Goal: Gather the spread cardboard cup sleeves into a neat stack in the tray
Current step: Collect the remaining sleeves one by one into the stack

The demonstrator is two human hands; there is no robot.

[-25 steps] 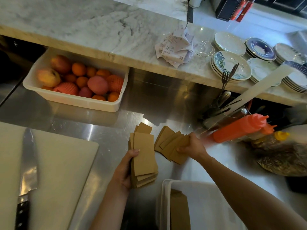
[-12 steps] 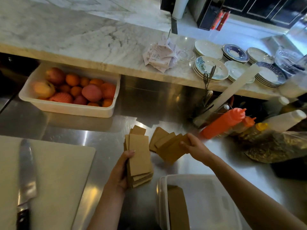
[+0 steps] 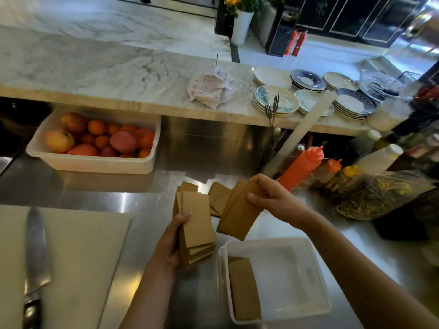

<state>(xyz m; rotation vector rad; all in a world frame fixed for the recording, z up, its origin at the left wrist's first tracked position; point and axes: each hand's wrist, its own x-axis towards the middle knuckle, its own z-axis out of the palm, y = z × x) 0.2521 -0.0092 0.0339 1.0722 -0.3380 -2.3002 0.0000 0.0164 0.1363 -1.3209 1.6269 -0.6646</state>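
Observation:
My left hand [image 3: 169, 248] grips a thick bundle of brown cardboard cup sleeves [image 3: 197, 224], held upright above the steel counter. My right hand [image 3: 273, 199] pinches a smaller bunch of sleeves [image 3: 238, 217] by its top end, lifted and slanting down toward the tray. A few loose sleeves [image 3: 219, 195] still lie on the counter between the two bundles. The white plastic tray [image 3: 306, 248] sits near the front, with one short stack of sleeves [image 3: 243, 288] lying along its left side.
A cutting board [image 3: 76, 257] with a large knife [image 3: 35, 252] lies at left. A white tub of fruit [image 3: 95, 162] stands behind. Orange squeeze bottles [image 3: 301, 166], a bag of dried goods [image 3: 375, 195] and stacked plates [image 3: 275, 100] crowd the right and back.
My right hand has lifted its bunch of sleeves off the counter and swung it toward the tray. The left hand's bundle stays put. My view has tilted up.

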